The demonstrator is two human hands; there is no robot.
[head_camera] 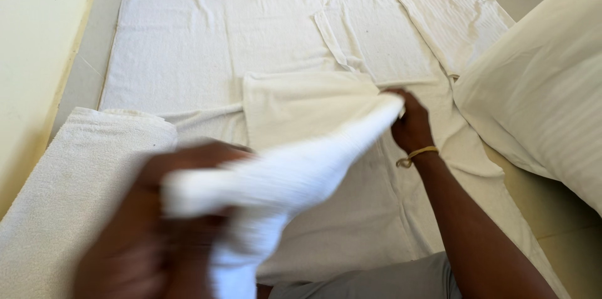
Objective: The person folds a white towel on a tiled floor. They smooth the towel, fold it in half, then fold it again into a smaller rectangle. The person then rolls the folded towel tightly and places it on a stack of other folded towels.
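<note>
Head view: one small white towel (295,167), rolled or bunched into a long strip, stretched between two hands. Long axis running from lower left, close to the body, up and right, away from it. Left hand (157,224) near and blurred, closed around the thick lower end; right hand (411,124) farther out, pinched shut on the narrow far tip, a thin yellow band (417,154) at its wrist. Hands well apart, one at each end of the strip. Beneath, one large white towel (207,42) spread flat, creased. At left, one folded terry towel (69,192); at upper right, one striped cloth (445,4); at right, one cream pillow (545,79). Grey trousers (376,280) at the bottom edge.
</note>
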